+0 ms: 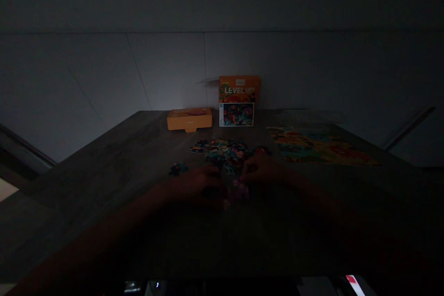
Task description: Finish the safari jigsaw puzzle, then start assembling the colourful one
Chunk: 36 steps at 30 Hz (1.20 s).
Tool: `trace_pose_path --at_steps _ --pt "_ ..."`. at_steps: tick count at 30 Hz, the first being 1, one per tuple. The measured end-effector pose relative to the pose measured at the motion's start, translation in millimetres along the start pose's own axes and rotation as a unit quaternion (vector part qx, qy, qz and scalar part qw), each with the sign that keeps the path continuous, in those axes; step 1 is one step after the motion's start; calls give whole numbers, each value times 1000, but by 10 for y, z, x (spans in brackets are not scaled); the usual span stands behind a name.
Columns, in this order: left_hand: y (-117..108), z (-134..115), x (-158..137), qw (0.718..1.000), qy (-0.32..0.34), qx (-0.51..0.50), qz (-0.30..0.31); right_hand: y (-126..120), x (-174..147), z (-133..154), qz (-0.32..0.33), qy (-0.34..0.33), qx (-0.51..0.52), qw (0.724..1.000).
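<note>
Under very dim light, several pink-purple puzzle pieces (239,189) lie on the table between my two hands. My left hand (199,185) rests at their left, its thumb and fingers apart, the thumb close to the pink pieces. From the right, my right hand (263,169) reaches in with fingertips pinched at the upper edge of the pink pieces, seemingly on a puzzle piece. Just beyond both hands spreads a heap of loose multicoloured puzzle pieces (222,149). A small teal and dark cluster of pieces (178,168) sits left of my left hand.
An orange box (239,84) reading "LEVEL UP!" stands at the back, a picture card (236,114) in front of it. Left of it lies a flat orange box (189,120). A colourful sheet or puzzle (322,147) covers the right side. A bright-screened device (354,284) shows bottom right.
</note>
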<state>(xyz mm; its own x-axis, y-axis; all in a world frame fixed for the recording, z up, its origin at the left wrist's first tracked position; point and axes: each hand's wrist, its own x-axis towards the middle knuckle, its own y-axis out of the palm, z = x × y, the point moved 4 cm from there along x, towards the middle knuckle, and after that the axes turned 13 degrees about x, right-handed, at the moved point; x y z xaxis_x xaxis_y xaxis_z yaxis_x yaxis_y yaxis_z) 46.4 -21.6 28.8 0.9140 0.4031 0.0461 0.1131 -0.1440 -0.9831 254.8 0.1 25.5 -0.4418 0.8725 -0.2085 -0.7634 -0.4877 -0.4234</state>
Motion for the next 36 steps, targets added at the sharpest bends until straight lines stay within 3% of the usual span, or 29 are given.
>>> trace_pose_path --at_steps 4,11,17,22,27,36 --pt "-23 -2 -11 1000 -7 -4 -1 92 7 -111 48 39 -19 998" --pt "-37 -38 11 1000 -12 7 18 126 40 -77 30 6 -100 995" --pt "-64 -75 13 1000 0 -11 10 130 -93 84 19 -80 -173 982" --pt "-75 -100 8 999 24 -12 -19 188 -230 119 70 -46 -238 968" --pt "-64 -119 11 997 62 -24 -26 254 -241 159 104 -39 -247 962" --pt "-62 -120 9 999 46 -11 -15 278 -249 197 99 -58 -234 965"
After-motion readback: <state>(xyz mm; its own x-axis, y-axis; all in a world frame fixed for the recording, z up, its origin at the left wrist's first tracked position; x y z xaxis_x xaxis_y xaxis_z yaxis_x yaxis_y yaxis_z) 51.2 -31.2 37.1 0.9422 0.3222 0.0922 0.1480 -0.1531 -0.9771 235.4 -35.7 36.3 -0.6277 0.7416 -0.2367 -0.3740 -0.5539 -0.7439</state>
